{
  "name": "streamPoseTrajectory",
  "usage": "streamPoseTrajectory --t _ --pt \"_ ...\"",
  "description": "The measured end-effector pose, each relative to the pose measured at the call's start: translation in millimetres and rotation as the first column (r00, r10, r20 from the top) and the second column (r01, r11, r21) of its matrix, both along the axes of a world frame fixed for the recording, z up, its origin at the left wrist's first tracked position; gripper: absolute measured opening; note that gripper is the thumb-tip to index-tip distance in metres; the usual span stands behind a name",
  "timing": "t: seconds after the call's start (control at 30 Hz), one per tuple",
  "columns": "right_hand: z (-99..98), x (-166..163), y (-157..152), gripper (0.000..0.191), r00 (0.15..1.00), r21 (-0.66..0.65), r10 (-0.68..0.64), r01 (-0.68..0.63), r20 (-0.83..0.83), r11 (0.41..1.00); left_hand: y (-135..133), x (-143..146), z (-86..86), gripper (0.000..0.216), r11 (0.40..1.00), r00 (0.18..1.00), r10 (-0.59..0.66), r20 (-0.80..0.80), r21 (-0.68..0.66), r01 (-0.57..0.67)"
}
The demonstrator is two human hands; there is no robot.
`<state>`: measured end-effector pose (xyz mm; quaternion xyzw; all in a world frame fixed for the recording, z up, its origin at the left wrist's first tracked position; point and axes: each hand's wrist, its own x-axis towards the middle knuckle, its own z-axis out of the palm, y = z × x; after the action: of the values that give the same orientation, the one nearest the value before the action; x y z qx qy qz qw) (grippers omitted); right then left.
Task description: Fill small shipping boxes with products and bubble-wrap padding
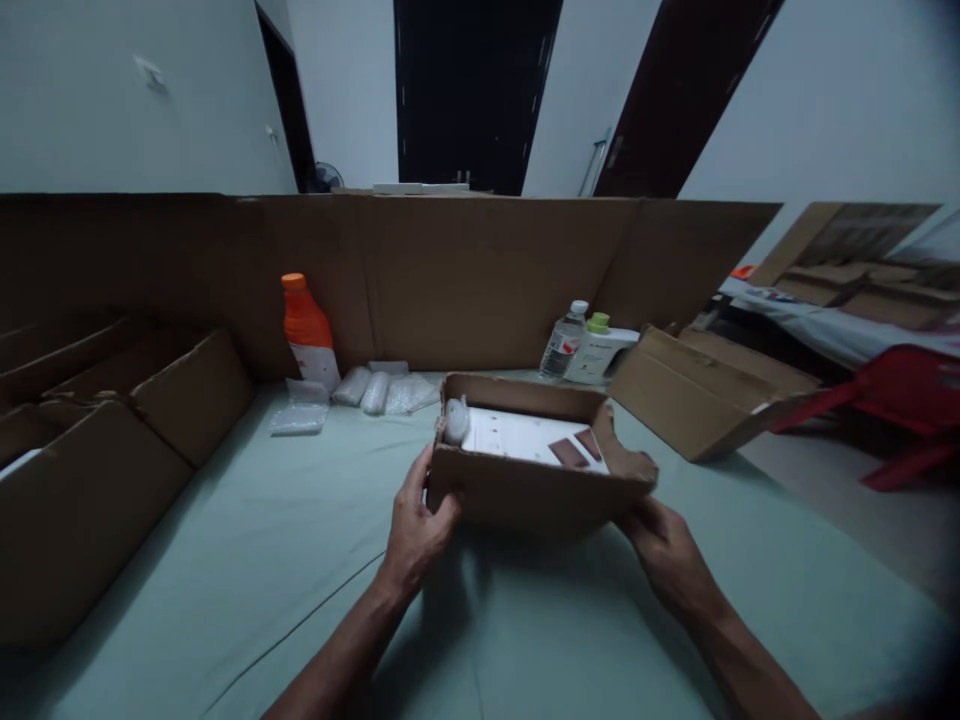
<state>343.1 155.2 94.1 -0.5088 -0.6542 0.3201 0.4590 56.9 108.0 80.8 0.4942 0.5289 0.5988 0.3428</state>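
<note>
Between my two hands is an open cardboard box (525, 490), its right rim torn and uneven. My left hand (421, 525) grips the box's left front corner, thumb on the front wall. At the lower right corner, my right hand (664, 550) is closed on the box, with its fingertips hidden beneath. In the box lie a flat white item (506, 437) with two brown patches (568, 453) and a small pale roundish object (456, 420) at the left end. A shadow falls on the green cloth below the box.
Behind are an orange-capped bottle (307, 335), several bubble-wrapped packets (384, 392), a clear plastic bottle (562, 345) and a white bottle with green cap (596, 350). Cardboard boxes stand left (90, 500) and right (697, 390). A cardboard wall (480, 285) lines the back; a red chair (892, 400) is far right.
</note>
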Motion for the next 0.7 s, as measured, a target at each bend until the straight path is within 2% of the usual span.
streamPoseTrajectory --t 0.1,0.23,0.37,0.53,0.63,0.7 --pt "-7.8 -6.2 -27.7 0.037 0.998 -0.036 0.053 -0.052 0.020 0.998 -35.7 -7.7 -11.0 0.056 0.997 0.998 0.054 0.011 -0.060 -0.053" --pt "-13.8 -60.3 -44.1 0.038 0.968 0.013 0.251 -0.251 -0.023 0.968 -94.2 -41.6 -38.1 0.065 0.953 0.964 0.265 -0.009 -0.151 -0.263" --pt "-9.1 -97.8 -46.1 0.038 0.930 0.069 0.365 -0.362 -0.044 0.930 -133.6 -59.5 -47.5 0.067 0.898 0.918 0.397 -0.021 -0.197 -0.393" --pt "-8.4 -93.0 -62.9 0.038 0.915 0.029 0.401 -0.400 -0.035 0.916 -144.3 -62.8 -53.0 0.064 0.888 0.904 0.426 -0.018 -0.182 -0.422" --pt "-5.9 -80.6 -74.5 0.033 0.946 0.013 0.323 -0.323 0.008 0.946 -143.6 -64.5 -63.3 0.067 0.894 0.914 0.406 -0.006 -0.206 -0.398" --pt "2.2 -75.2 -78.7 0.028 0.973 0.098 0.227 -0.231 0.042 0.968 -144.3 -65.1 -70.8 0.069 0.904 0.925 0.380 0.018 -0.222 -0.366"
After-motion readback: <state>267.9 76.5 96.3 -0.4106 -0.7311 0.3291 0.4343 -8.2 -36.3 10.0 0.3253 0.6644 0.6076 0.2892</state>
